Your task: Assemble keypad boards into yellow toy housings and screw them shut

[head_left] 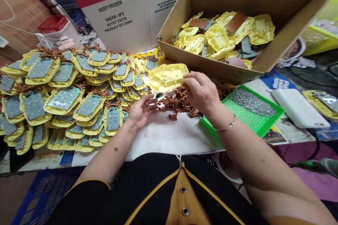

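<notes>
My right hand (200, 93) pinches a yellow plastic shell (167, 76) by its right edge and holds it above the table. Below it lies a heap of small brown rubber pieces (177, 102). My left hand (142, 109) rests palm up beside that heap, fingers spread, its fingertips touching the brown pieces. To the left spreads a large pile of yellow shells with grey keypads (63, 95) fitted into them.
A tilted cardboard box (211, 65) at upper right holds loose yellow shells and brown and grey pads. A green tray (266, 121) with small screws sits at right, beside a white device (299, 109). White printed cartons (118, 10) stand behind. Another person's hand (66, 44) shows at far left.
</notes>
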The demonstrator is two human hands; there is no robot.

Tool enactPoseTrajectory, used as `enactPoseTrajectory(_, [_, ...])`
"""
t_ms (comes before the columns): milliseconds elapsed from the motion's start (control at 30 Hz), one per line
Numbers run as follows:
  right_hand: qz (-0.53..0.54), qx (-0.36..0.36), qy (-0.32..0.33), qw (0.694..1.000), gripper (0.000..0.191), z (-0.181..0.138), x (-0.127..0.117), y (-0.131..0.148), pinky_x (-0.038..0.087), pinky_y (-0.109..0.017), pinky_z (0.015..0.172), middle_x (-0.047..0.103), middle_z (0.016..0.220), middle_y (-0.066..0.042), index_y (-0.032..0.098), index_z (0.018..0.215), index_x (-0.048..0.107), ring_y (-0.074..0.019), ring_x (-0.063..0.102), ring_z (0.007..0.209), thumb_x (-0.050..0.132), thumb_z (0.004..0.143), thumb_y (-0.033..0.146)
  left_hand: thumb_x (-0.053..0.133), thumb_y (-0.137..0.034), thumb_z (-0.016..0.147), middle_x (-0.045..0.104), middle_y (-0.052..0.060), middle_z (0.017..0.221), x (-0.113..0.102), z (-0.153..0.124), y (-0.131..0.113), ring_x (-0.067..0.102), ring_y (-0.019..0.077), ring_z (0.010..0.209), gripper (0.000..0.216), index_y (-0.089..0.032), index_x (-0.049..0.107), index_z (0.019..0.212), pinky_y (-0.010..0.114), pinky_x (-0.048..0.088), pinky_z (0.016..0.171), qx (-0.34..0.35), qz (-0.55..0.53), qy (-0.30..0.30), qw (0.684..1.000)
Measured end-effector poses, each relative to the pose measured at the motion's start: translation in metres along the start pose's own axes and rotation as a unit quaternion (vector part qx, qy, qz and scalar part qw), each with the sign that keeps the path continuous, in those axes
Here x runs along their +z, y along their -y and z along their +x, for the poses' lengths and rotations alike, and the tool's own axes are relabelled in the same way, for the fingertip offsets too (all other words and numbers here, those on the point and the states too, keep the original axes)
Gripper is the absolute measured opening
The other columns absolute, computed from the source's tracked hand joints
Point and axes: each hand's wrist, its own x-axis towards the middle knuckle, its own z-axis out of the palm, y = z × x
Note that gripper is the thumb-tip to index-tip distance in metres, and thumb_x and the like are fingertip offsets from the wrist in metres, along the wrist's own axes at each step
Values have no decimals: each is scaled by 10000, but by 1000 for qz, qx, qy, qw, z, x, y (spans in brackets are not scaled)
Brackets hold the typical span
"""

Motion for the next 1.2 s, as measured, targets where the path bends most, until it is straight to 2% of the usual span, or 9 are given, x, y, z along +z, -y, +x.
enactPoseTrajectory(267, [196,8,-50,979,156,-46,9,44,578,-414,859,725,1007,-89,258,873,613,-202,683,949,487,962,236,633,-858,625,670,125,1273,-3,-23,13,529,328,1335,906,-260,599,1305,453,502,1024,160,102,182,965])
enactPoseTrajectory(367, [264,49,-37,962,141,-52,16,60,577,-413,830,718,985,-92,248,878,615,-206,682,921,495,951,243,767,-839,450,587,158,1385,-4,-31,13,411,339,1433,1155,-269,482,1413,446,454,1091,240,198,182,933])
enactPoseTrajectory(500, [357,73,-7,931,82,-52,21,75,563,-414,855,696,958,-89,246,874,604,-213,665,924,537,916,269,808,-738,542,461,140,1514,1,-39,4,375,325,1462,1132,-328,338,1487,414,465,1092,344,251,127,896])
enactPoseTrajectory(567, [453,131,-25,881,143,-50,22,78,556,-405,900,680,1048,-88,251,968,591,-209,657,977,641,856,326,761,-740,606,484,114,1495,5,-43,-5,456,320,1408,1024,-355,360,1466,410,492,1068,374,258,119,883])
enactPoseTrajectory(667, [649,289,-33,703,465,-47,25,79,549,-378,954,642,1218,-78,268,1143,545,-188,664,1043,760,740,360,722,-735,646,561,64,1410,10,-45,-20,542,307,1328,865,-401,445,1394,422,493,1079,409,258,126,866])
enactPoseTrajectory(733, [736,356,31,576,476,-47,28,80,537,-370,977,672,1191,-73,247,1143,578,-178,678,1032,774,722,353,729,-718,647,572,33,1396,12,-46,-31,555,301,1313,814,-435,471,1365,427,479,1103,421,264,140,857])
enactPoseTrajectory(833, [802,352,130,465,427,-47,33,86,523,-378,991,733,1075,-69,198,1065,665,-178,698,969,807,698,363,722,-765,594,570,36,1402,17,-47,-42,543,313,1327,914,-450,430,1401,423,501,1080,412,316,141,843])
enactPoseTrajectory(1000, [851,314,203,370,445,-52,34,94,566,-319,803,763,992,-76,174,1056,699,-190,729,890,848,679,358,643,-889,510,569,55,1407,22,-47,-46,528,323,1343,1090,-444,364,1466,414,515,1054,400,379,119,826])
enactPoseTrajectory(1200, [854,278,253,358,471,-58,34,91,543,-259,704,765,971,-85,154,1025,710,-178,732,830,888,656,387,713,-842,442,572,99,1374,19,-41,-45,534,380,1318,1148,-377,418,1449,450,530,1022,380,358,129,843])
